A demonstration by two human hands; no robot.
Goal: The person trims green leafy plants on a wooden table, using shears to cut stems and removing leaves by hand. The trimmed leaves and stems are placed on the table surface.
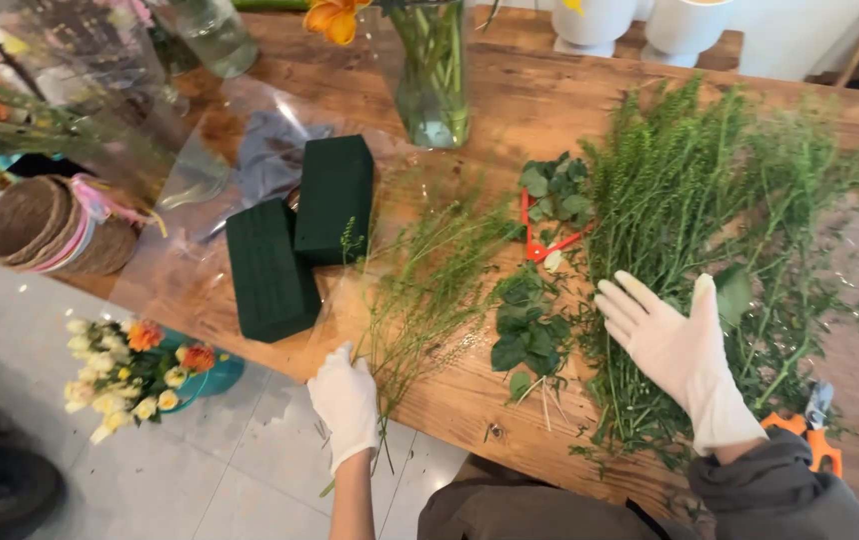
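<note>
White-gloved left hand (pixel 346 402) clenched the thin sprigs (pixel 420 300) at their stem ends, their long axis running up-right toward the glass vase (pixel 434 75), while the right hand (pixel 678 350) lay flat, released, on the leafy pile (pixel 710 230).

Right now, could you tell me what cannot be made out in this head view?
- Orange-handled pruners: blades hidden under the large pile of greenery.
- Red tool: mostly covered by leaves.
- Left hand: stems run under it; grip unclear.
- White pots: cut off by the top edge.
</note>
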